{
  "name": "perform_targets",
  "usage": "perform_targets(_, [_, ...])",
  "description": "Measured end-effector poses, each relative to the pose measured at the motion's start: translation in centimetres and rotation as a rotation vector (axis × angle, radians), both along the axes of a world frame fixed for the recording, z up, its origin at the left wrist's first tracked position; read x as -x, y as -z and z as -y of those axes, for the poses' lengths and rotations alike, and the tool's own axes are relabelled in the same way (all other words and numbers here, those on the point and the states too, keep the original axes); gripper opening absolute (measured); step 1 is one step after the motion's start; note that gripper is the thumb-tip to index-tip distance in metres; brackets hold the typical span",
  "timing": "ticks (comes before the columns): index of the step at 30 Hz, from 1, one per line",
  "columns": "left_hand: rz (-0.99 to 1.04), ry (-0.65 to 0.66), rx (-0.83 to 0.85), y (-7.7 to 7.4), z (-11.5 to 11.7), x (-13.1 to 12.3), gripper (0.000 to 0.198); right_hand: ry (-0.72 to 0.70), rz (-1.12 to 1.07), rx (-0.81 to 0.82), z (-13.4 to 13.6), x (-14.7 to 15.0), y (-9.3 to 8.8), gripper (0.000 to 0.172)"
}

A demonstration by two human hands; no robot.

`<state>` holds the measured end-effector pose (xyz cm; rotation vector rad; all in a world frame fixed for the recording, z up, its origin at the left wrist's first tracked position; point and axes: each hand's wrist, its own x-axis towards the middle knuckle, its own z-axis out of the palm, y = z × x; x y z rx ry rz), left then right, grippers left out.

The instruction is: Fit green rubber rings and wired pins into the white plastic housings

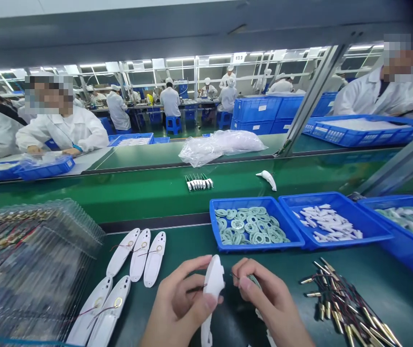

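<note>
Left hand (179,303) clamped on white plastic shell (213,284), shell upright above table (391,303). Right hand (268,303) just beside shell, pinching pale green piece (254,282), piece partly hidden; thin wire (234,275) at fingertips. Hands close together, not touching. Five white shells (130,255) lying on table left of hands, stack of clear trays (29,260) further left. Brass pins with wires (347,303) heaped right. Beyond hands, blue tray of pale green rings (253,224) beside blue tray of white pieces (331,224).
</note>
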<state>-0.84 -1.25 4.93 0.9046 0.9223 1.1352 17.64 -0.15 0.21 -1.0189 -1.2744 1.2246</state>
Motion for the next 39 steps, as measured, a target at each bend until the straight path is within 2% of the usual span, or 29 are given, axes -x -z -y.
perform_targets(3, [0.090, 0.049, 0.077, 0.5, -0.2, -0.3, 0.044, 0.101, 0.148, -0.183, 0.1, 0.0, -0.8, 0.024])
perform_targets(6, [0.110, 0.084, 0.096, 0.9, -0.2, -0.5, 0.043, 0.130, 0.280, -0.355, 0.0, 0.0, -1.9, 0.022])
perform_targets(9, [0.084, 0.077, 0.108, 1.0, -0.2, -0.5, 0.041, 0.163, 0.321, -0.422, 0.0, 0.0, -2.6, 0.021])
perform_targets(18, [0.046, 0.082, 0.108, 1.0, -0.2, -0.3, 0.046, 0.001, 0.272, -0.262, -0.2, -0.1, -2.7, 0.022])
perform_targets(24, [-0.025, 0.145, 0.096, 0.7, -0.3, 0.2, 0.043, -0.115, 0.371, -0.094, 0.1, -0.6, -2.6, 0.018])
perform_targets(32, [-0.083, 0.248, 0.066, 0.8, -0.4, 1.2, 0.041, -0.180, 0.521, -0.122, 0.2, -1.1, -3.4, 0.015])
perform_targets(39, [-0.070, 0.304, 0.059, 0.7, -0.1, 1.7, 0.037, -0.216, 0.537, -0.216, 0.3, -1.2, -3.3, 0.015])
